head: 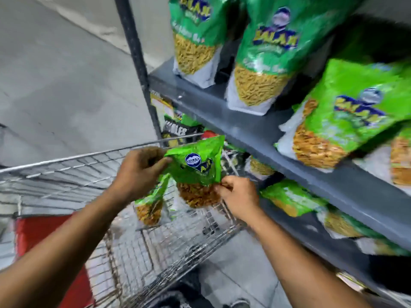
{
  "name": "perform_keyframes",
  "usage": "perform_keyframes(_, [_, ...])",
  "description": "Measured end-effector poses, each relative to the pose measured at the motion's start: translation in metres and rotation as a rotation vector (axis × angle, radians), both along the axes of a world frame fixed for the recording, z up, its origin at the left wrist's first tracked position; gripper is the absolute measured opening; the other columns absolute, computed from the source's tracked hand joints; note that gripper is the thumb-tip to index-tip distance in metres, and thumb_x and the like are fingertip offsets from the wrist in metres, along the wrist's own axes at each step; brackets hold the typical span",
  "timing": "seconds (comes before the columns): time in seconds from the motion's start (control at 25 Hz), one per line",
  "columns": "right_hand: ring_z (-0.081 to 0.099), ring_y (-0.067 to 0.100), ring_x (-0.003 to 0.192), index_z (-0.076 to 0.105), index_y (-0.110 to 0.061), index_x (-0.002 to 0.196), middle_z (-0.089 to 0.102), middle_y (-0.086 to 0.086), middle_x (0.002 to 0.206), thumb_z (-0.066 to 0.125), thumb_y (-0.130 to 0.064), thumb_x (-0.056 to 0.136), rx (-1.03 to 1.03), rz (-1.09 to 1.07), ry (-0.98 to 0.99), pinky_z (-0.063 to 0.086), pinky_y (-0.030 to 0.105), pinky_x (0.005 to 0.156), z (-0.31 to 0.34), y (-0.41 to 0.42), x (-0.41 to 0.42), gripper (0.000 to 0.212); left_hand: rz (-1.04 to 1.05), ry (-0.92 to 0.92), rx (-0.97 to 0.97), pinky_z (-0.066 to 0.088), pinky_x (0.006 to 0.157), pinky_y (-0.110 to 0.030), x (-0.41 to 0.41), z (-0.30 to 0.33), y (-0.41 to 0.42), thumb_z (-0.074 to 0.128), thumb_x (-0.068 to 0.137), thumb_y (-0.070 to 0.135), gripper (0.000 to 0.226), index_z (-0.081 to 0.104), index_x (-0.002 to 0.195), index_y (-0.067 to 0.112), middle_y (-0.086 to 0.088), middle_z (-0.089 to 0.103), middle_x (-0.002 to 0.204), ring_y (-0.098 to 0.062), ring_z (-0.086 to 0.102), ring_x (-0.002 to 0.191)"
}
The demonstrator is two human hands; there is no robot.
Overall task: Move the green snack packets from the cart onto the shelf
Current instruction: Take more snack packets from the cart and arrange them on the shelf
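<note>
A green snack packet (196,167) hangs above the wire cart (66,161), held by both hands. My left hand (140,172) grips its upper left corner. My right hand (236,196) pinches its lower right edge by the clear window of yellow snack. A second green packet (151,205) dangles just below my left hand, and I cannot tell whether that hand holds it. On the grey shelf (266,134) to the right stand several matching green packets (264,54), some upright, one (342,116) leaning.
A lower shelf (333,245) holds more green packets lying flat (291,198). The shelf's dark upright post (138,63) rises behind the cart. A red panel (44,236) sits at the cart's near left. Grey floor lies to the left and below.
</note>
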State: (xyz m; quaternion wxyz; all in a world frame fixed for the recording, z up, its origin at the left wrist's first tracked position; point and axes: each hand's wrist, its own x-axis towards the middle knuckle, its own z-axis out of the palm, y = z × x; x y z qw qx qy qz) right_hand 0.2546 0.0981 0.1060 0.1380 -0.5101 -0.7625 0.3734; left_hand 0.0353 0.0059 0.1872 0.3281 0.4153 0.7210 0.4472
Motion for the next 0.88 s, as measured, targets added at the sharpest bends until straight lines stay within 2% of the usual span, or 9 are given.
perform_keyframes(0.12, [0.051, -0.003, 0.054, 0.063, -0.021, 0.065, 0.063, -0.008, 0.058, 0.07, -0.03, 0.074, 0.02, -0.147, 0.234, 0.041, 0.026, 0.054, 0.052, -0.008, 0.052, 0.014, -0.22, 0.047, 0.14, 0.034, 0.044, -0.01, 0.041, 0.06, 0.037, 0.064, 0.086, 0.012, 0.018, 0.07, 0.073, 0.021, 0.017, 0.059, 0.051, 0.003, 0.043, 0.048])
perform_keyframes(0.24, [0.053, -0.006, 0.058, 0.063, -0.025, 0.063, 0.066, -0.01, 0.063, 0.07, -0.023, 0.076, 0.049, -0.261, 0.341, 0.042, 0.02, 0.057, 0.089, -0.018, 0.108, 0.014, -0.405, 0.057, 0.179, 0.04, 0.042, -0.019, 0.087, 0.1, 0.068, 0.064, 0.086, 0.02, 0.012, 0.069, 0.076, 0.014, 0.008, 0.057, 0.056, -0.004, 0.043, 0.048])
perform_keyframes(0.28, [0.05, -0.004, 0.057, 0.062, -0.022, 0.064, 0.065, -0.006, 0.06, 0.07, -0.022, 0.076, 0.055, -0.28, 0.341, 0.04, 0.022, 0.056, 0.095, -0.018, 0.118, 0.014, -0.438, 0.071, 0.186, 0.036, 0.043, -0.02, 0.095, 0.109, 0.076, 0.064, 0.085, 0.024, 0.012, 0.068, 0.075, 0.017, 0.004, 0.055, 0.057, -0.006, 0.041, 0.048])
perform_keyframes(0.36, [0.048, 0.002, 0.057, 0.062, -0.015, 0.07, 0.064, 0.006, 0.06, 0.069, -0.019, 0.078, 0.135, -0.398, 0.348, 0.04, 0.028, 0.055, 0.116, -0.021, 0.166, 0.012, -0.598, 0.156, 0.236, 0.026, 0.041, -0.018, 0.14, 0.132, 0.102, 0.065, 0.085, 0.027, 0.019, 0.066, 0.066, 0.024, 0.012, 0.046, 0.05, -0.001, 0.033, 0.044])
perform_keyframes(0.44, [0.053, 0.01, 0.062, 0.063, -0.007, 0.072, 0.067, 0.019, 0.069, 0.068, -0.017, 0.079, 0.197, -0.493, 0.348, 0.045, 0.033, 0.058, 0.13, -0.018, 0.208, 0.013, -0.704, 0.259, 0.286, 0.02, 0.041, -0.02, 0.185, 0.152, 0.126, 0.065, 0.086, 0.026, 0.027, 0.06, 0.06, 0.016, 0.008, 0.039, 0.051, -0.003, 0.028, 0.046])
perform_keyframes(0.56, [0.059, 0.01, 0.062, 0.063, -0.008, 0.07, 0.07, 0.015, 0.071, 0.069, -0.015, 0.08, 0.31, -0.631, 0.325, 0.048, 0.03, 0.061, 0.141, -0.01, 0.27, 0.014, -0.897, 0.26, 0.338, 0.016, 0.042, -0.023, 0.255, 0.172, 0.161, 0.062, 0.087, 0.014, 0.033, 0.05, 0.057, 0.009, -0.001, 0.028, 0.055, -0.004, 0.023, 0.049])
perform_keyframes(0.68, [0.063, 0.008, 0.066, 0.064, -0.018, 0.07, 0.071, 0.006, 0.074, 0.069, -0.017, 0.08, 0.345, -0.74, 0.29, 0.047, 0.017, 0.062, 0.135, 0.009, 0.312, 0.011, -0.892, 0.428, 0.322, 0.024, 0.048, -0.025, 0.314, 0.171, 0.195, 0.065, 0.084, 0.015, 0.021, 0.065, 0.067, 0.002, -0.008, 0.044, 0.056, -0.009, 0.036, 0.055])
perform_keyframes(0.8, [0.062, 0.015, 0.074, 0.066, -0.016, 0.081, 0.07, 0.01, 0.084, 0.07, -0.017, 0.08, 0.324, -0.85, 0.312, 0.049, 0.029, 0.074, 0.115, 0.035, 0.336, 0.004, -0.821, 0.536, 0.249, 0.033, 0.058, -0.022, 0.358, 0.16, 0.221, 0.066, 0.083, 0.021, 0.016, 0.072, 0.088, 0.008, -0.015, 0.072, 0.088, -0.016, 0.058, 0.072])
perform_keyframes(0.88, [0.061, 0.016, 0.082, 0.067, -0.003, 0.098, 0.07, 0.014, 0.094, 0.07, -0.018, 0.08, 0.293, -0.915, 0.339, 0.047, 0.032, 0.079, 0.105, 0.051, 0.341, 0.024, -0.786, 0.577, 0.236, 0.034, 0.062, -0.022, 0.372, 0.153, 0.235, 0.065, 0.085, 0.023, 0.021, 0.07, 0.099, 0.008, -0.012, 0.071, 0.106, -0.024, 0.063, 0.095])
